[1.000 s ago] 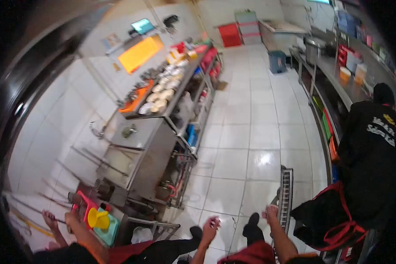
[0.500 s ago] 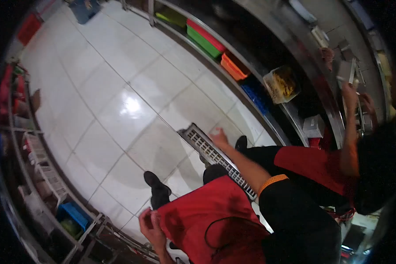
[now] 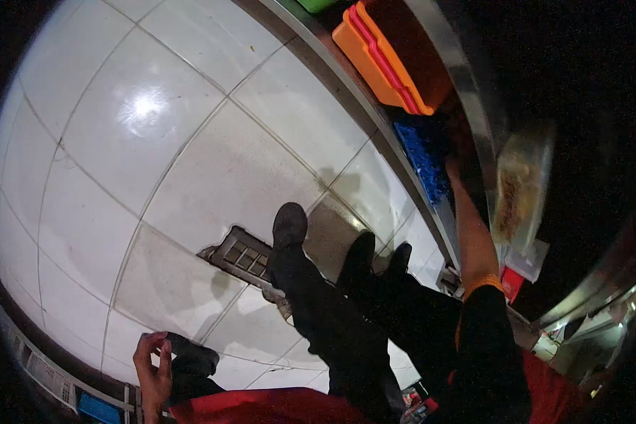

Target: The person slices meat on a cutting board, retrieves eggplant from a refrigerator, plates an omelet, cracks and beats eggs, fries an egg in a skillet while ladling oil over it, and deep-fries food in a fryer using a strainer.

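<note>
My right hand (image 3: 454, 168) reaches into the dark lower shelf, beside a blue, rough-textured item (image 3: 424, 159). Shadow hides its fingers, so whether it grips anything does not show. Close to that forearm stands a clear plastic container (image 3: 521, 191) with yellow-brown contents. Above the blue item are nested orange and red tubs (image 3: 381, 60). At the lower left, my left hand (image 3: 154, 364) hangs in front of my dark shoe. Its fingers are curved, with a gap between thumb and fingers and nothing visible in them.
A metal drain grate (image 3: 244, 256) lies in the white tiled floor (image 3: 191, 184), partly under a dark shoe (image 3: 290, 222). Another person's legs and shoes stand close on the right. The metal shelf edge (image 3: 360, 95) runs diagonally. A rack with a blue bin (image 3: 99, 408) is at lower left.
My right hand has moved from above the floor grate into the lower shelf at right. The view has tilted down and come nearer the shelf. My left hand remains low at left.
</note>
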A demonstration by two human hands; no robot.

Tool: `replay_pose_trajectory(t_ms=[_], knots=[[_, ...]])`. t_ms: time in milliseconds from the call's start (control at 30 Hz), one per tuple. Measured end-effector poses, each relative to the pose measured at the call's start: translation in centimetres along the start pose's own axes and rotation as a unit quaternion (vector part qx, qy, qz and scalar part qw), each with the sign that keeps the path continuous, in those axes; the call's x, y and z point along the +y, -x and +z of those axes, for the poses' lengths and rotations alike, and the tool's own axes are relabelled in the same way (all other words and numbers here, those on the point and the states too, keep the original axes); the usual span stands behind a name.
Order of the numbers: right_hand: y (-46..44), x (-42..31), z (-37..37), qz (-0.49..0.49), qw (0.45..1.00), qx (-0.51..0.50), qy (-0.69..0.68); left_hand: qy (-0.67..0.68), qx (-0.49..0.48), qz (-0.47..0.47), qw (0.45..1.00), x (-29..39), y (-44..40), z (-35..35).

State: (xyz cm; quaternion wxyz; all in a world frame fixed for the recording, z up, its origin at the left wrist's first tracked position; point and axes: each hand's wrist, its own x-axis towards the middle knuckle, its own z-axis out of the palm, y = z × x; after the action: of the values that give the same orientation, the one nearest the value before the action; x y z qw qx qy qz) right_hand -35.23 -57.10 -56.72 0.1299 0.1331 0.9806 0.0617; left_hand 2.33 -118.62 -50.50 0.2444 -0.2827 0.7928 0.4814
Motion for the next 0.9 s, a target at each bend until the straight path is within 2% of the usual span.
replay_pose_trajectory(t_ms=[133, 267, 467, 700, 733, 833, 900], knots=[[-2.9, 1.5, 1.3, -0.002, 1.0, -0.018, -0.003, -0.033, -0.035, 0.041, 0.998, 2.7, -6.2, 3.3], [-3.2, 2.0, 2.3, -0.006, 1.0, -0.022, -0.01, -0.062, -0.059, 0.042, 0.995, 3.7, -7.8, 4.1], [-2.9, 2.8, 2.1, -0.008, 1.0, -0.019, -0.02, -0.039, -0.017, -0.034, 0.999, 1.2, -5.4, 2.8], [-3.4, 4.1, 1.4, -0.006, 0.999, -0.014, -0.03, -0.049, -0.024, -0.109, 0.993, -2.9, -1.7, -0.2], [-3.4, 4.2, 1.2, -0.007, 0.999, -0.01, -0.032, 0.001, 0.002, -0.149, 0.989, -4.1, -0.9, -0.5], [-2.7, 4.4, 0.6, -0.008, 0.999, 0.001, -0.044, 0.025, 0.011, -0.169, 0.985, -6.2, 1.2, -1.8], [-1.5, 4.3, -0.1, -0.012, 0.997, 0.022, -0.069, -0.057, 0.004, -0.153, 0.987, -3.3, 1.7, -1.0]])
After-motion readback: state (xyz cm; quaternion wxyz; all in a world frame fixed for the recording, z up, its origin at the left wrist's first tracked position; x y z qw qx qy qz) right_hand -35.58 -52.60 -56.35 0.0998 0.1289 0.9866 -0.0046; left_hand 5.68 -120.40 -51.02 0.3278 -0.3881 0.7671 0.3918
